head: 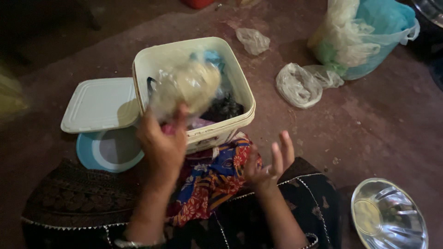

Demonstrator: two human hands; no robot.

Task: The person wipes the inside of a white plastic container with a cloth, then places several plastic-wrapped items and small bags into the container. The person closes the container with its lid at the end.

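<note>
Head view: the left hand [162,140] grips a clear plastic bag of pale contents [184,87], held over the cream square tub [240,80] at its near-left rim. The right hand [270,161] hangs open and empty above the patterned cloth [210,180]. The thin bag could slip or tear, spilling onto the floor [369,133] beside the tub's lid [101,103].

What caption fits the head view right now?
Left hand holds a clear plastic bag over a cream tub; right hand open, empty.
</note>
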